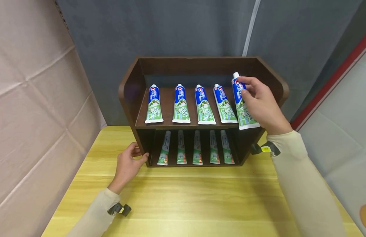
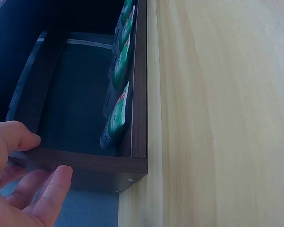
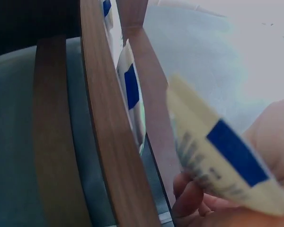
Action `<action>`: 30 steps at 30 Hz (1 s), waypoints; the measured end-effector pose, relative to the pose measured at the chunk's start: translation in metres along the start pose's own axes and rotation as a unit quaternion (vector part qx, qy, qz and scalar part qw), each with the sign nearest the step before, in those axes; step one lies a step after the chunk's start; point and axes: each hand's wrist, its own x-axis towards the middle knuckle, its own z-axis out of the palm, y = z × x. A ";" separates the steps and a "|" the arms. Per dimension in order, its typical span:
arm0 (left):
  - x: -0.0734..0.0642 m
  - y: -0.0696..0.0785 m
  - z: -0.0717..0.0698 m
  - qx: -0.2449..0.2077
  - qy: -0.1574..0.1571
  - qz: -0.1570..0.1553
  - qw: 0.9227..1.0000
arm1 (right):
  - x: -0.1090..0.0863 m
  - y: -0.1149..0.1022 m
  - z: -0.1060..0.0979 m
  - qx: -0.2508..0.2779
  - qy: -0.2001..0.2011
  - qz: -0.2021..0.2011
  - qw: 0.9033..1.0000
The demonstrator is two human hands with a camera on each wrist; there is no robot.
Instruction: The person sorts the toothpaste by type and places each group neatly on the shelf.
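My right hand (image 1: pixel 263 107) pinches a blue, white and green toothpaste tube (image 1: pixel 238 90) at the right end of the upper shelf, cap toward the back. In the right wrist view, that tube's crimped end (image 3: pixel 222 156) stands apart from the shelf's front edge. Several matching tubes (image 1: pixel 180 102) lie in a row to its left. With the thumb on one side and fingers on the other, my left hand (image 1: pixel 128 166) grips the left side panel (image 2: pixel 90 161) of the dark brown shelf unit (image 1: pixel 197 62), low near the table.
On the lower shelf lies a row of several grey-green toothpaste tubes (image 1: pixel 197 148). The unit stands on a light wooden table (image 1: pixel 197 197). Behind it hangs a grey curtain (image 1: pixel 171 29), with a pale cloth wall (image 1: pixel 38 98) at left and a white, red-edged panel (image 1: pixel 340 131) at right.
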 end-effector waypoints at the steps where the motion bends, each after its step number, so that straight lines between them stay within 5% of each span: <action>1: 0.000 0.000 0.000 0.000 0.001 0.000 1.000 | 0.002 0.000 0.001 -0.003 0.000 -0.001 1.000; 12: 0.001 0.000 0.000 0.003 0.005 0.010 1.000 | 0.016 0.003 0.005 -0.026 -0.008 -0.003 1.000; 30: -0.001 0.000 0.000 0.000 0.007 0.007 1.000 | 0.028 0.010 0.016 -0.156 -0.001 -0.012 0.988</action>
